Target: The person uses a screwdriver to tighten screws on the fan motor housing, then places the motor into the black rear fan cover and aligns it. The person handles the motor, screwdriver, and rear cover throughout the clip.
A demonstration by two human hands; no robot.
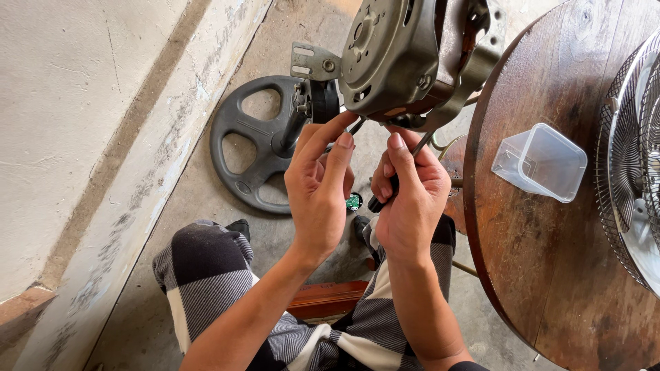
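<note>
A grey metal fan motor (392, 58) on its stand fills the top centre. My left hand (317, 192) reaches up under it, index finger and thumb pinched at a small part near the motor's lower edge. My right hand (409, 199) grips a screwdriver (395, 180) with a black handle, its thin shaft angled up toward the motor's underside. What sits between my left fingertips is too small to make out.
A round black fan base (251, 144) lies on the concrete floor behind my hands. To the right stands a round wooden table (550, 275) with a clear plastic container (540, 161) and a wire fan guard (632, 158). A concrete wall runs along the left.
</note>
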